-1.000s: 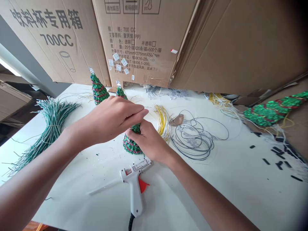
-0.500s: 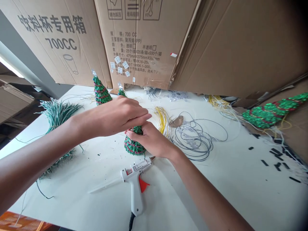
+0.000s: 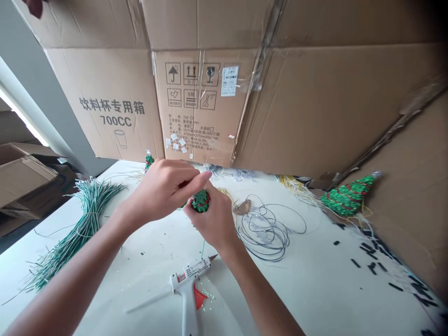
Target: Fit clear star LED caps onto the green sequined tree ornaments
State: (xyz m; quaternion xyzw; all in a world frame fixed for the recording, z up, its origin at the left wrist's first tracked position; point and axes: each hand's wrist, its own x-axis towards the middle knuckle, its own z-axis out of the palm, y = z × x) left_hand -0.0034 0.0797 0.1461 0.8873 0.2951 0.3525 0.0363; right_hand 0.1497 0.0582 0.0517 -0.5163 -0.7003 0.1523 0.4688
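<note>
A green glitter cone tree with red bands (image 3: 200,201) sits between my hands above the white table top (image 3: 308,284). My right hand (image 3: 210,219) grips its lower part from below, and my left hand (image 3: 164,189) closes over its top, which is hidden by my fingers. A thin green wire (image 3: 202,247) hangs down from it. Just below my right wrist lies a white hot glue gun with a red trigger (image 3: 185,291).
Large cardboard boxes (image 3: 199,102) stand along the table's far edge. A bundle of green-and-white wires (image 3: 86,219) lies at left, with a loop of dark wire (image 3: 266,228) at right. A finished glitter tree (image 3: 346,197) rests further right, with black scraps (image 3: 371,256) scattered nearby.
The glitter tree has risen from the table into both hands and tilted, with less of it showing. The view has swung upward, so more of the cardboard boxes appears.
</note>
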